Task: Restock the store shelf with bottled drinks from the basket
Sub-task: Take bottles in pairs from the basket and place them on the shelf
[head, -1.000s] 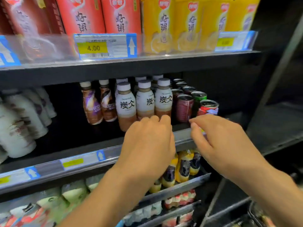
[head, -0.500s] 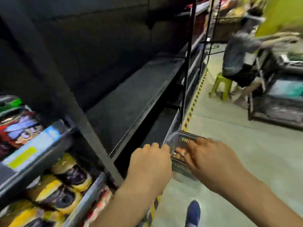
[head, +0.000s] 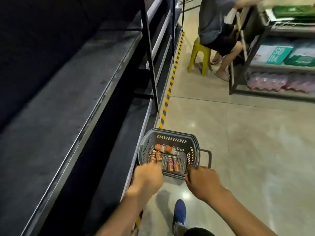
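A grey plastic basket stands on the floor against the base of the dark shelf unit. Several small bottles lie in it: orange-labelled ones at the back, brown ones at the left, purple-labelled ones at the front. My left hand reaches over the basket's near left rim, fingertips on the brown bottles; its grip is hidden. My right hand hovers at the near right corner, fingers loosely curled, beside the folded handle, holding nothing I can see.
Dark bare shelves run along the left, with a black upright post. Yellow-black tape marks the floor edge. A person sits on a yellow stool ahead. A goods rack stands at the right. My blue shoe is below the basket.
My view swung from the stocked drink shelf down and right to the basket on the floor. Both hands left the shelf edge and dropped to the basket.
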